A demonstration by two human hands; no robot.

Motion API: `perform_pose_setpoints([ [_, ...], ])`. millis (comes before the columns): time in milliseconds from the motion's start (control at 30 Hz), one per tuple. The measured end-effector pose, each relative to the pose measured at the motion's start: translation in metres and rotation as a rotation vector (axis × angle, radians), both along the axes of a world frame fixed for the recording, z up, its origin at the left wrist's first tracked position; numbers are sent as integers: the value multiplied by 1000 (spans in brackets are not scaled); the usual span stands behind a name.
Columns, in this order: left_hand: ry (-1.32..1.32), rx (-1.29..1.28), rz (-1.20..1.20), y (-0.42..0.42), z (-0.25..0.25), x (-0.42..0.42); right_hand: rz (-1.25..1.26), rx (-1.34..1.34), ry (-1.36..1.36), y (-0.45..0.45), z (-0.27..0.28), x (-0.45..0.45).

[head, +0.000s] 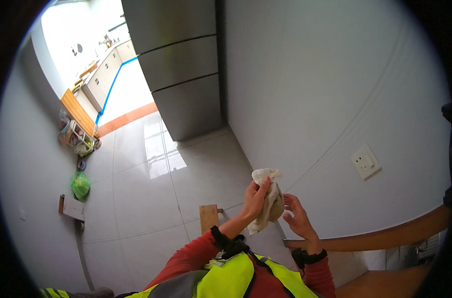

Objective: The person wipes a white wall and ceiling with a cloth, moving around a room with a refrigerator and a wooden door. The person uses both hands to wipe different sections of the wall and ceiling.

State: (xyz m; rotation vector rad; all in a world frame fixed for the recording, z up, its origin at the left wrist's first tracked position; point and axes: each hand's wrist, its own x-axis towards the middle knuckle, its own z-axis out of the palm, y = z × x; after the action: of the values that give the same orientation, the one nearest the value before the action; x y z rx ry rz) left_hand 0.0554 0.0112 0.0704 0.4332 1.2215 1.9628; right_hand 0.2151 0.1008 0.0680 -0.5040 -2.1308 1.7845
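A crumpled off-white cloth (272, 201) hangs from my left hand (255, 199), pinched between the thumb and the fingers near its upper end. Its lower part drapes down past my left wrist. Just right of the cloth is my right hand (298, 217), thumb and fingers spread apart. Its fingertips come close to the cloth's right edge; whether they touch it I cannot tell. Both hands are raised in front of my chest, over the tiled floor and near the grey wall.
A small wooden stool (208, 218) stands on the tiles below my left forearm. Ahead is a grey refrigerator (188, 104). A wall socket (365, 162) is to the right, above a wooden ledge (390, 231). Along the left wall are a green plastic bag (80, 185), a cardboard box (72, 207) and a storage rack (80, 139).
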Motion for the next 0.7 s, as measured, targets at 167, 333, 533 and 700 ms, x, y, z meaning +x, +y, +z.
perform_pose_setpoints([
  [167, 45, -87, 26, 15, 11, 43, 53, -64, -7, -16, 3, 33],
  [333, 36, -112, -21, 24, 17, 75, -8, -218, 50, -21, 9, 56],
  [533, 8, -199, -114, 37, 21, 93, -94, -96, 67, -22, 4, 75],
  [700, -168, -198, -142, 44, 31, 99, -260, -123, 72, -17, 2, 78],
])
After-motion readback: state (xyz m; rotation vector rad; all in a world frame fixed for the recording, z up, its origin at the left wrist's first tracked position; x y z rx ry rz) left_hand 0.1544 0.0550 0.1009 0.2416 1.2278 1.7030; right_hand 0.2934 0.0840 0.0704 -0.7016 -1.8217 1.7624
